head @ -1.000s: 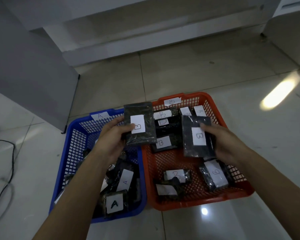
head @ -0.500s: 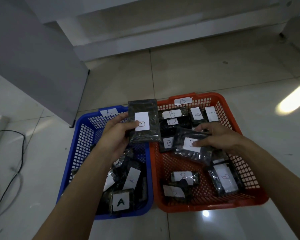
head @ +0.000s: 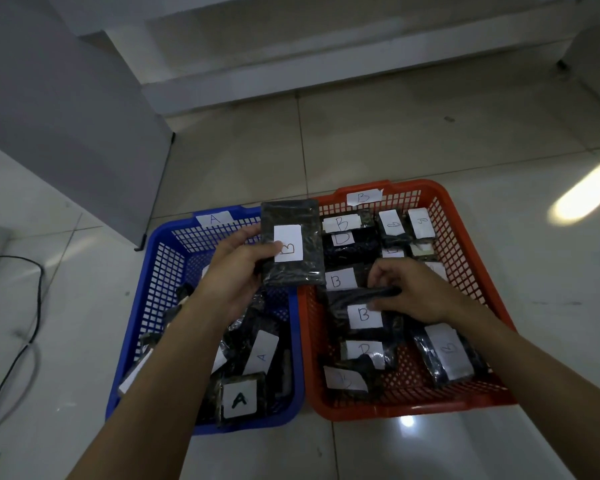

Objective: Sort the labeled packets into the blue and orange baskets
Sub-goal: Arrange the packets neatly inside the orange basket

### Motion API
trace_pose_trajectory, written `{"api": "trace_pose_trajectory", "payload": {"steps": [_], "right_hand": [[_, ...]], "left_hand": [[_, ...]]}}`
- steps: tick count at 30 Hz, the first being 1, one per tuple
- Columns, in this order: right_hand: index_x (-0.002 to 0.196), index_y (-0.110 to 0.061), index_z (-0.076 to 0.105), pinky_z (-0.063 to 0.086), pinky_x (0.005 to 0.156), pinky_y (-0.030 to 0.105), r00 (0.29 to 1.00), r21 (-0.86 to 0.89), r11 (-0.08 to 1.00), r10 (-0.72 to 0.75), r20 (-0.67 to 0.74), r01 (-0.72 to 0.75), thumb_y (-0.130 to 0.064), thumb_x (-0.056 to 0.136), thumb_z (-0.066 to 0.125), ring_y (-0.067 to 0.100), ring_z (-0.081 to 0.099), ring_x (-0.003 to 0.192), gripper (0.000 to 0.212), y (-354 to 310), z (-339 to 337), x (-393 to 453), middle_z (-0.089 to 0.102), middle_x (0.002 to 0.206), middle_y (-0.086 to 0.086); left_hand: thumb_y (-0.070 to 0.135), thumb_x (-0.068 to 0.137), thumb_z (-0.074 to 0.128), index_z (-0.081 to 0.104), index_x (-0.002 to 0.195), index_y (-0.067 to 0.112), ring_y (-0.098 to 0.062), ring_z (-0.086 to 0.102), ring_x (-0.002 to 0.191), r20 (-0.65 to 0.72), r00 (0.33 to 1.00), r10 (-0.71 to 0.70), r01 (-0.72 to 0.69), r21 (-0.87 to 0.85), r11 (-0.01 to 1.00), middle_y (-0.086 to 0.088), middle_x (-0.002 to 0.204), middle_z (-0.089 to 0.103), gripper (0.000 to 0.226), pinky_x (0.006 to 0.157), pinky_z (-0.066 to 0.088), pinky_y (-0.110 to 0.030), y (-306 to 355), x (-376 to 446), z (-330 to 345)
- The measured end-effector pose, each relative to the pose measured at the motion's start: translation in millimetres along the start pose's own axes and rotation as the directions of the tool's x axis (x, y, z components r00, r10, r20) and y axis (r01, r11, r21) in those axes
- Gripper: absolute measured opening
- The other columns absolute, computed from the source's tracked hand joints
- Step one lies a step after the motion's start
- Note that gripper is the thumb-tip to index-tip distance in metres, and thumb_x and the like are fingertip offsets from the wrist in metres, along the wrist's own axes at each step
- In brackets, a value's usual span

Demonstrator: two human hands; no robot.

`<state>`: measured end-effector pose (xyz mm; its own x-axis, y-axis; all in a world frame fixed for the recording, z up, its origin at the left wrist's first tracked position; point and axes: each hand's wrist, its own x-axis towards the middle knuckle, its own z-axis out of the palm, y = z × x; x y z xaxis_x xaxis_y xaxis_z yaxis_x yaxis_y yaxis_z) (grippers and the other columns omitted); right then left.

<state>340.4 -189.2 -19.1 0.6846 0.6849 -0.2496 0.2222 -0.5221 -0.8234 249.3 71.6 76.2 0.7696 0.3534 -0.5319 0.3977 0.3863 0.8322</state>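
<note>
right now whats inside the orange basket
The orange basket holds dark packets labeled B, one under the right hand. Anything beneath that hand or the packets is covered.

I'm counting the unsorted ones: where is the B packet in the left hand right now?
In the head view, the B packet is held up by the left hand above the seam between the blue basket and orange basket.

Dim; glare on floor tiles point(head: 584, 194); wide-angle distortion.
</note>
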Motion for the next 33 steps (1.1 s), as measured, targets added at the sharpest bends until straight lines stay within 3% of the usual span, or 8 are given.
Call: {"api": "trace_pose_trajectory", "payload": {"steps": [5, 14, 17, 21, 24, 27, 30, 33], "right_hand": [[0.094, -0.025, 0.079, 0.051, 0.074, 0.016, 0.997, -0.229, 0.973, -0.053, -0.064, 0.038, -0.024, 0.077, 0.087, -0.003, 0.061, 0.083, 0.019, 0.9, 6.3, -2.0, 0.066, 0.09, -0.017], [0.093, -0.02, 0.074, 0.053, 0.075, 0.027, 0.975, -0.33, 0.944, -0.058, -0.216, -0.017, -0.029, 0.074, 0.09, 0.011, 0.058, 0.087, 0.026, 6.5, 29.0, -8.3, 0.061, 0.094, -0.005], [0.09, -0.022, 0.073, 0.051, 0.07, 0.02, 0.961, -0.251, 0.968, -0.068, -0.266, -0.001, -0.027, 0.074, 0.089, 0.007, 0.061, 0.08, 0.023, 5.9, 25.7, -13.1, 0.064, 0.089, -0.009], [0.091, -0.022, 0.074, 0.054, 0.072, 0.014, 0.927, 0.061, 0.998, -0.004, -0.376, 0.029, -0.021, 0.082, 0.083, 0.001, 0.067, 0.079, 0.013, -4.7, 9.1, -20.1, 0.072, 0.085, -0.011], [0.097, -0.021, 0.075, 0.059, 0.078, 0.023, 0.964, 0.083, 0.997, 0.015, -0.267, 0.007, -0.023, 0.082, 0.083, 0.002, 0.069, 0.081, 0.017, -15.5, 0.1, -25.0, 0.074, 0.087, -0.008], [0.115, -0.023, 0.069, 0.063, 0.078, 0.032, 0.998, 0.1, 0.994, 0.045, -0.032, -0.041, -0.031, 0.073, 0.09, 0.005, 0.071, 0.081, 0.048, -33.6, 14.7, -29.0, 0.071, 0.102, -0.009], [0.143, -0.031, 0.046, 0.057, 0.08, 0.018, 0.988, -0.04, 0.999, -0.006, 0.154, 0.013, -0.038, 0.058, 0.097, 0.001, 0.064, 0.097, 0.099, -49.5, 37.2, -24.5, 0.055, 0.132, -0.018], [0.143, -0.031, 0.045, 0.048, 0.1, 0.021, 0.976, -0.094, 0.989, -0.095, 0.195, 0.115, -0.042, 0.05, 0.097, 0.0, 0.055, 0.118, 0.107, -49.8, 60.4, -19.0, 0.054, 0.136, -0.017]], "left_hand": [[-0.006, 0.088, 0.063, 0.06, 0.129, 0.008, -0.03, 0.073, 0.103, 0.02, 1.0, 0.003, -0.004, 0.03, 1.0, -0.015, 0.112, 0.074, 0.044, 0.082, 0.061, -0.039, -0.9, -0.8, 0.6], [-0.006, 0.089, 0.062, 0.059, 0.128, 0.008, -0.029, 0.073, 0.1, 0.045, 0.999, 0.004, -0.005, 0.027, 1.0, -0.015, 0.111, 0.075, 0.042, 0.078, 0.062, -0.037, -0.6, -2.8, 2.5], [-0.005, 0.088, 0.064, 0.062, 0.127, 0.014, -0.031, 0.073, 0.102, 0.074, 0.997, 0.02, -0.025, 0.074, 0.997, -0.013, 0.11, 0.075, 0.043, 0.08, 0.06, -0.038, -3.3, -3.8, 4.1], [-0.004, 0.087, 0.066, 0.066, 0.124, 0.019, -0.029, 0.072, 0.102, 0.152, 0.988, 0.041, -0.073, 0.214, 0.974, -0.011, 0.107, 0.076, 0.044, 0.089, 0.058, -0.039, -8.0, -6.9, 16.3], [-0.004, 0.087, 0.066, 0.067, 0.124, 0.015, -0.028, 0.072, 0.102, 0.108, 0.989, 0.099, -0.115, 0.16, 0.98, -0.01, 0.107, 0.076, 0.041, 0.086, 0.058, -0.038, -4.0, -3.4, 21.7], [-0.004, 0.088, 0.065, 0.066, 0.124, 0.013, -0.027, 0.072, 0.103, 0.086, 0.991, 0.101, -0.106, 0.061, 0.992, -0.011, 0.11, 0.075, 0.04, 0.088, 0.057, -0.04, 3.2, -0.6, 21.2], [-0.004, 0.088, 0.065, 0.067, 0.124, 0.012, -0.028, 0.072, 0.103, 0.108, 0.99, 0.092, -0.1, 0.069, 0.993, -0.012, 0.11, 0.075, 0.039, 0.089, 0.058, -0.041, 5.0, -3.5, 22.2], [-0.004, 0.089, 0.065, 0.067, 0.122, 0.01, -0.027, 0.073, 0.101, 0.108, 0.991, 0.074, -0.081, 0.064, 0.995, -0.011, 0.109, 0.076, 0.036, 0.084, 0.059, -0.037, 2.5, -6.7, 21.2]]}}
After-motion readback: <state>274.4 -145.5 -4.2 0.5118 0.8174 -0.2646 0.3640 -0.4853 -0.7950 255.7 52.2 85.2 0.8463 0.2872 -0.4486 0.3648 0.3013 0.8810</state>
